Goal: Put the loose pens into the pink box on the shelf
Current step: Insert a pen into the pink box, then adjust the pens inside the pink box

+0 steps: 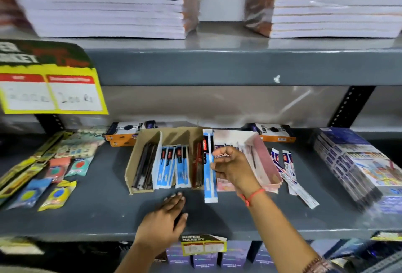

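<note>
Your right hand point(230, 168) sits at the centre of the frame, over the near left corner of the pink box point(261, 164), with its grip pinched together on a small packet whose detail is too blurred to read. The pink box lies open on the grey shelf point(97, 214), just right of a brown cardboard tray point(134, 164) that holds packaged pens in blue-and-white sleeves. One long blue-and-white pen pack point(210, 183) lies between the tray and the pink box, its near end sticking out past both toward you. More loose pen packs point(291, 177) lie fanned on the shelf just right of the pink box, touching its side. Your left hand point(165, 218) rests low in the frame, palm down on the bare shelf in front of the tray, fingers spread apart and holding nothing. A yellow price sign point(52, 90) hangs at the upper left.
</note>
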